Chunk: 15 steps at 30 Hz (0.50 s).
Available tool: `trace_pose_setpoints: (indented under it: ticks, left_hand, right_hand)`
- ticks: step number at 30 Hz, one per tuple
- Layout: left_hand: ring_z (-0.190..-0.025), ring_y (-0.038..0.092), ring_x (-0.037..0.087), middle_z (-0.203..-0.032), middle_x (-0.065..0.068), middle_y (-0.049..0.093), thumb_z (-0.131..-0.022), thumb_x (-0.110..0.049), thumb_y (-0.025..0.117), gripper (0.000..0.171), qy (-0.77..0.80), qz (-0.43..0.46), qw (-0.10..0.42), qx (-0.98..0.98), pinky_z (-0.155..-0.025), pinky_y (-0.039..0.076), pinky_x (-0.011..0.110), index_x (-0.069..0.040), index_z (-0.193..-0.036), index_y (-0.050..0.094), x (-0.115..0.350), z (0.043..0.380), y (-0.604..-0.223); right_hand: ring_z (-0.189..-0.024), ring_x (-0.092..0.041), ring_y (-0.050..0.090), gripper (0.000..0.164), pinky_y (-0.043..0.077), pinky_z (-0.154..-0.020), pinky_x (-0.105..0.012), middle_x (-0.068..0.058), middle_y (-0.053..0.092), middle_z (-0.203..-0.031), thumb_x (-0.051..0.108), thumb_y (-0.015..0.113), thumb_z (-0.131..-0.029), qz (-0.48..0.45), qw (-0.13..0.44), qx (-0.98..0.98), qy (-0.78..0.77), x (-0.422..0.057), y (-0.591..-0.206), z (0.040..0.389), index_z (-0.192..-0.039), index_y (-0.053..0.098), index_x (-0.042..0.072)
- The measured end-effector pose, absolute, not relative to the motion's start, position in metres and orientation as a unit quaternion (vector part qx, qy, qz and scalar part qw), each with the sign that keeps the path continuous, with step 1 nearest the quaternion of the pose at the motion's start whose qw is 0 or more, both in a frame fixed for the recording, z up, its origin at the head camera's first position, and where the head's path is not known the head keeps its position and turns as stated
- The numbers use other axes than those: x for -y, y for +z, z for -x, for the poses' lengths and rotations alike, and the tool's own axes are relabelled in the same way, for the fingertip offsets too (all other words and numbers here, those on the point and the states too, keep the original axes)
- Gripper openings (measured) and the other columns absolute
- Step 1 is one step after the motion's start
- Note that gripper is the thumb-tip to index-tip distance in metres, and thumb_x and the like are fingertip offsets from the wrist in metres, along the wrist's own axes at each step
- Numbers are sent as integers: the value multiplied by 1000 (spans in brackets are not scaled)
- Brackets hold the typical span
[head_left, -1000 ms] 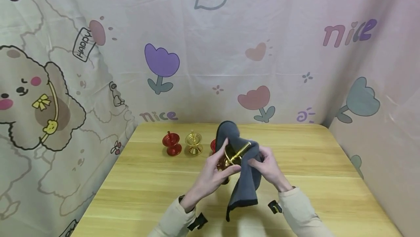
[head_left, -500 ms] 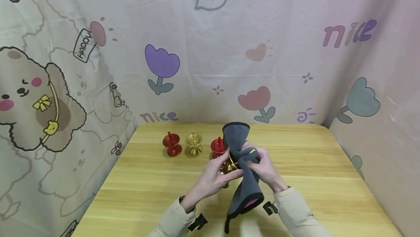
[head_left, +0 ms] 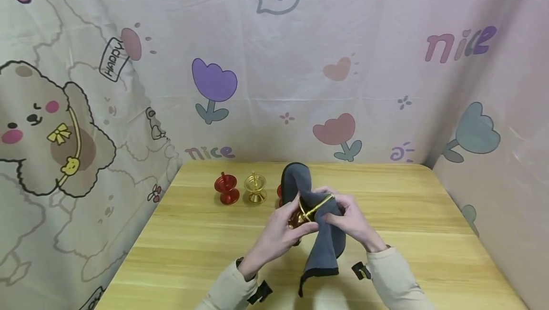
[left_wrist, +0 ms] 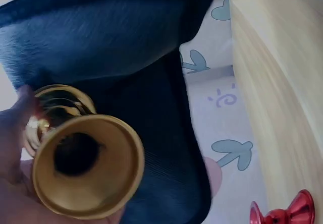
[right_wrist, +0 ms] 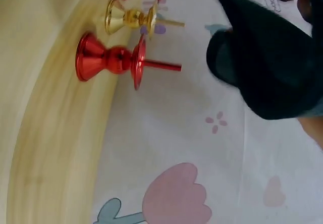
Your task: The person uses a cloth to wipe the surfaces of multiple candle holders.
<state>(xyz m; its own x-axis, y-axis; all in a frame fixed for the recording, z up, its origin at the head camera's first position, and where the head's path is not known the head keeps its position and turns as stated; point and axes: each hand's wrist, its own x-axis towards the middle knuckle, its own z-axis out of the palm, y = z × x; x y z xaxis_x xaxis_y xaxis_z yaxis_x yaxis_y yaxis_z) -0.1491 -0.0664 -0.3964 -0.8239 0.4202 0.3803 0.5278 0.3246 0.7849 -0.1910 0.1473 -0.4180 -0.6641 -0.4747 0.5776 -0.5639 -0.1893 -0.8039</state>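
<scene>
Over the middle of the table, my left hand (head_left: pixel 274 236) grips a shiny gold candle holder (head_left: pixel 302 216) by its stem and cup, tilted with its spike toward the right. The left wrist view shows its hollow, flared base (left_wrist: pixel 96 183) facing the camera. My right hand (head_left: pixel 352 219) pinches a grey cloth (head_left: pixel 322 253) with black edging, thumb on the near side and fingers behind. The cloth lies behind and under the spike, beside the dish, with one end sticking up and the other hanging down. The spike's tip reaches close to my right fingers.
On the wooden table (head_left: pixel 184 253), a red candle holder (head_left: pixel 227 189) and a gold one stand upright in a row at the back left. Another red one (right_wrist: pixel 113 57) is mostly hidden by the cloth in the head view. A printed curtain (head_left: pixel 274 62) hangs behind.
Half a second ago the cloth was bunched round the spike; now it has opened and the spike shows again. My right hand has shifted slightly, while my left keeps its grip.
</scene>
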Motion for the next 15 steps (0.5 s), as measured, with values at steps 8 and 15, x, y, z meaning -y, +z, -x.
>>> trace_pose_setpoints:
  ticks: [8, 15]
  left_hand:
    - [-88, 59, 4, -114, -3, 72, -92, -39, 73, 57, -466, 277, 45, 839, -72, 48, 20, -24, -144, 54, 62, 148, -401]
    - [-67, 53, -2, -116, 11, 72, -95, -25, 71, 77, -490, 276, 20, 826, -65, 49, 19, -7, -158, 30, 64, 152, -403]
  right_hand:
    - [-92, -10, 54, 28, 44, -85, -26, -1, 60, -93, -17, 62, -82, -407, 62, 640, 648, -141, -424, 192, -97, 68, 5]
    - [-101, -7, 58, 15, 49, -91, -20, 7, 67, -108, 12, 69, -95, -359, 77, 532, 763, -139, -424, 188, -109, 71, 11]
